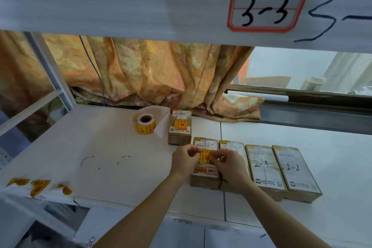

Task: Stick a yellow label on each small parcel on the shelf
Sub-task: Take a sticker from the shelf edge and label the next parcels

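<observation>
Head camera looks down at a white shelf (100,147) where five small parcels lie. Both hands meet over the first parcel of the front row (205,175). The left hand (184,160) and the right hand (227,164) pinch the two ends of one yellow label (205,156) between thumb and fingers, with the other fingers curled in. The label is just above the top of this parcel; whether it already touches the surface, one cannot tell. Lower on the same parcel there is already something yellow and red, maybe another sticker.

One parcel at the back (179,127) already carries a yellow label, so this one seems finished. The second parcel of the row (233,147) is mostly hidden by the right hand. The parcel marked 2-4 (265,169) and the parcel marked 2-2 (296,169) show no yellow label, so at least these two are left.

The label roll (145,123) stands beside the back parcel. A strip with some yellow labels (38,186) hangs at the front left edge of the shelf. Probably less than half of the work is done.
</observation>
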The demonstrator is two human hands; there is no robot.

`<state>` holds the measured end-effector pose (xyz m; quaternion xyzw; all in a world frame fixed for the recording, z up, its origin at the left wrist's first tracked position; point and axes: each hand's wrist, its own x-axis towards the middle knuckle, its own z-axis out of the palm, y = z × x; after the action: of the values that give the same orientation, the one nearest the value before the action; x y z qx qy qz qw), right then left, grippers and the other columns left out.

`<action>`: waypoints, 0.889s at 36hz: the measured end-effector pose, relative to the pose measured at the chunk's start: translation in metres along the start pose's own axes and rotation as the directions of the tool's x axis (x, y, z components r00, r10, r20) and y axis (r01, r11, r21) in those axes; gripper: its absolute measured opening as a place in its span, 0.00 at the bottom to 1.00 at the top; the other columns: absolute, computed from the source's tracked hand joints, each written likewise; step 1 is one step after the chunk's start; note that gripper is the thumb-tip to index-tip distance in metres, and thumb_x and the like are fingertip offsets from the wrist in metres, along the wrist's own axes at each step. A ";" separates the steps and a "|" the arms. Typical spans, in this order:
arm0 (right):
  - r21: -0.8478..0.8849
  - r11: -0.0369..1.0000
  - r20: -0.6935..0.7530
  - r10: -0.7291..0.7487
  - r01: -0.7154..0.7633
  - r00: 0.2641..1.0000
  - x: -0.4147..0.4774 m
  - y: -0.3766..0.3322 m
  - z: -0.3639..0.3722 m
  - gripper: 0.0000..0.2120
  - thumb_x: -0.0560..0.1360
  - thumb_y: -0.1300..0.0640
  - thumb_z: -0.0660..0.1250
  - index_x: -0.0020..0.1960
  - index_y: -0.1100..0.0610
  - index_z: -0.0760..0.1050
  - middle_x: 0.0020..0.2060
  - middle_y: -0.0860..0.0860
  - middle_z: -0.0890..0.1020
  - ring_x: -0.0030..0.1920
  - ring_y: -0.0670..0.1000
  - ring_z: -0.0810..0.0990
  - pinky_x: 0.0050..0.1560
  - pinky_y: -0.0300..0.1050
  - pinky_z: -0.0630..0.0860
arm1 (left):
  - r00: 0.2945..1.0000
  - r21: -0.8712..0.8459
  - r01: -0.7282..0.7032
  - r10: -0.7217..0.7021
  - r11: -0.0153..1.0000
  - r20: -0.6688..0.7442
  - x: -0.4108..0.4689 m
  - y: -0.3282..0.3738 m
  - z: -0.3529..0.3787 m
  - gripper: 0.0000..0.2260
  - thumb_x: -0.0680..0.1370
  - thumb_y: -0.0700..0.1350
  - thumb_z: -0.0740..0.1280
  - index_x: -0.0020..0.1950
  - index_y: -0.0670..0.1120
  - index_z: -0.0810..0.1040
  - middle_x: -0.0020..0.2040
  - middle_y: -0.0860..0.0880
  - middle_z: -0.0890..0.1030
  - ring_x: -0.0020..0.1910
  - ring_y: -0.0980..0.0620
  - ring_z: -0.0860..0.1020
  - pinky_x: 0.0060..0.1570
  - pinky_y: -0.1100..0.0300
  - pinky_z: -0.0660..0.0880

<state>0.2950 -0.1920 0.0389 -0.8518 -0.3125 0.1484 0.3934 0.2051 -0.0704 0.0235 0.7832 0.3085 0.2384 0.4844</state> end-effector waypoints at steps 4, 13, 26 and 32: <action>-0.048 0.998 -0.007 -0.030 0.030 1.000 0.001 0.000 0.001 0.11 0.72 0.57 0.71 0.55 0.52 0.81 0.47 0.48 0.84 0.37 0.38 0.75 0.32 0.25 0.69 | 1.000 0.008 0.022 -0.022 1.000 -0.005 0.000 -0.005 0.004 0.06 0.75 0.39 0.67 0.50 0.44 0.81 0.51 0.47 0.82 0.48 0.57 0.78 0.43 0.72 0.73; -0.043 0.998 0.024 -0.043 0.044 0.999 0.002 0.003 0.001 0.12 0.72 0.59 0.71 0.55 0.54 0.81 0.47 0.49 0.83 0.40 0.42 0.77 0.36 0.28 0.71 | 0.999 0.061 -0.002 0.004 0.998 -0.034 0.000 -0.009 0.009 0.06 0.75 0.39 0.67 0.51 0.44 0.80 0.53 0.47 0.82 0.48 0.59 0.77 0.44 0.72 0.73; 0.004 0.999 0.036 -0.042 0.042 0.998 0.002 0.008 0.004 0.12 0.71 0.57 0.71 0.55 0.53 0.81 0.42 0.45 0.81 0.38 0.36 0.77 0.34 0.28 0.74 | 0.999 0.104 -0.026 0.030 0.994 -0.040 -0.002 -0.012 0.013 0.06 0.76 0.39 0.67 0.52 0.44 0.80 0.52 0.47 0.82 0.48 0.59 0.76 0.45 0.71 0.74; -0.042 0.995 0.042 -0.091 0.093 0.995 0.002 0.012 0.005 0.13 0.72 0.56 0.71 0.56 0.52 0.80 0.47 0.49 0.84 0.37 0.36 0.77 0.35 0.29 0.74 | 0.995 0.168 -0.095 0.101 0.981 -0.022 -0.004 -0.012 0.015 0.07 0.75 0.39 0.66 0.52 0.45 0.79 0.52 0.47 0.81 0.49 0.58 0.76 0.52 0.66 0.76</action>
<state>0.2986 -0.1939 0.0260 -0.8417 -0.3624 0.1401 0.3749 0.2092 -0.0783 0.0067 0.8314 0.2958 0.2473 0.4001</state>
